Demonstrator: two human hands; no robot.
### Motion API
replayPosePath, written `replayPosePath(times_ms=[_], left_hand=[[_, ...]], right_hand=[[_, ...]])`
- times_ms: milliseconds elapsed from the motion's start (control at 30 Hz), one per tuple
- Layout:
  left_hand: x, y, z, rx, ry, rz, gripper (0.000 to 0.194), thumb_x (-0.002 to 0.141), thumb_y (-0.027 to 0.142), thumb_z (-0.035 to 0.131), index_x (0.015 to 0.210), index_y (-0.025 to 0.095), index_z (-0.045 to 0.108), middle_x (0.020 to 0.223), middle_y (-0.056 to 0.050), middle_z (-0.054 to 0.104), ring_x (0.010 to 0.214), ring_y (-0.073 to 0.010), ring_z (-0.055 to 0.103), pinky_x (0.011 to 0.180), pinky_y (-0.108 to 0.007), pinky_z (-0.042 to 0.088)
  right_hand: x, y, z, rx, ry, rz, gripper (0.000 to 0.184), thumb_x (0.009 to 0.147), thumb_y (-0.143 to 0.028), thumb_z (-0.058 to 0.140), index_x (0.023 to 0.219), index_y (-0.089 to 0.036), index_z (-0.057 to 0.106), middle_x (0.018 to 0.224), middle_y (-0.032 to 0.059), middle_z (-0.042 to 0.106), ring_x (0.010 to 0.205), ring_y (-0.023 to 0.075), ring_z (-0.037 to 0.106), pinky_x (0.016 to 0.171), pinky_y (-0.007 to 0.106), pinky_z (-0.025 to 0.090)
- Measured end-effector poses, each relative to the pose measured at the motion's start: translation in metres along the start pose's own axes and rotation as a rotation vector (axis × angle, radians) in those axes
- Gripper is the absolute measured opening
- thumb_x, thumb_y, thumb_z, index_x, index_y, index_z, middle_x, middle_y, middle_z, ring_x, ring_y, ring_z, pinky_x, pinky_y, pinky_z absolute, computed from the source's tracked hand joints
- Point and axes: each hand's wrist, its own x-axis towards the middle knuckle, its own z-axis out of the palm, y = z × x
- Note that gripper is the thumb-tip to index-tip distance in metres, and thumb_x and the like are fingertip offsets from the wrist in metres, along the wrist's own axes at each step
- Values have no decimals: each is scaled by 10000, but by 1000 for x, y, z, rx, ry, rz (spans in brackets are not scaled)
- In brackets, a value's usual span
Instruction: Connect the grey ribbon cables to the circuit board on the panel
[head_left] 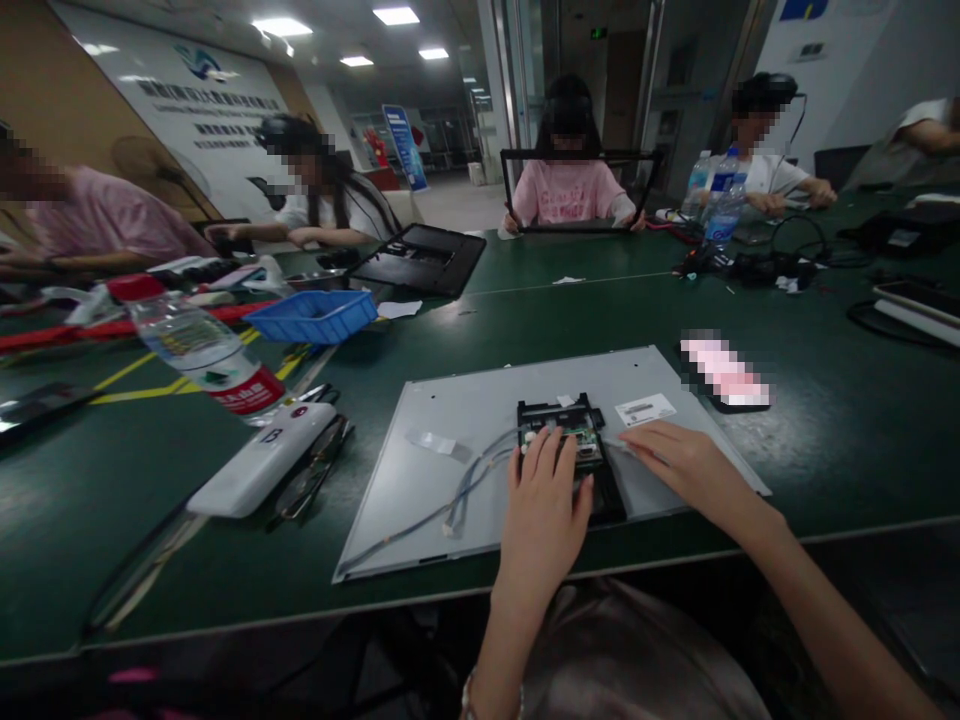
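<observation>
Head view: left hand [546, 497] lying flat over the black circuit-board housing [571, 452], fingertips on its near part, grip open and pressing rather than clasping. Right hand [681, 462] just beside it, fingers stretched flat on the grey panel back [480, 420], closed on nothing. Housing seated near the middle of the panel, panel flat at the near edge of the green desk [825, 440]. Thin cable [457, 490] trailing from the housing leftward across the panel, free end loose. Probably the stage of seating or freeing the board housing; next move likely calling for a steady panel and careful fingertip work at the housing edge. Water bottle [202, 350], white case [262, 458] and blue tray [315, 315] well apart to the left.
</observation>
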Motion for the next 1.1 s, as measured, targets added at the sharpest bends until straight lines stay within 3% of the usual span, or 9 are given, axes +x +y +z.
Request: replayPosePath(times_ms=[400,600,800,933,1100], left_hand=[[1,7,-1,43,69,-34,410,953,282,381,1351,190,410,1421,-93,446,1362,-248,324,1105,-555,267],[4,19,-4,27,1,144,392,966,334,356,1341,242,430,1453,-51,410,1390,-242,268,1131,-569,196],[8,25,1,11,-23,144,350,964,330,362,1277,232,483,1420,-60,444,1355,-257,323,1117,-580,210],[9,23,-3,-29,-40,141,333,962,325,368,1259,240,491,1402,-55,459,1330,-248,354,1119,-564,212],[11,19,-5,-50,-35,150,315,957,322,389,1240,243,503,1389,-62,465,1317,-237,367,1125,-546,206]], right_hand=[[-1,-1,4,-21,11,-29,240,930,-134,432,1054,-204,625,1065,80,655,958,207,640,854,358,522],[-1,2,6,-13,-40,-57,254,924,-118,416,1056,-198,618,1083,83,654,974,207,636,836,359,534],[0,3,6,18,-40,-57,260,912,-121,420,1057,-191,624,1080,90,659,970,210,633,850,382,534],[0,0,4,52,-24,-27,269,895,-114,427,1042,-209,631,1065,79,667,964,212,635,861,387,527],[3,2,2,119,95,103,227,874,-147,471,1014,-214,636,1027,79,671,933,219,641,848,380,522]])
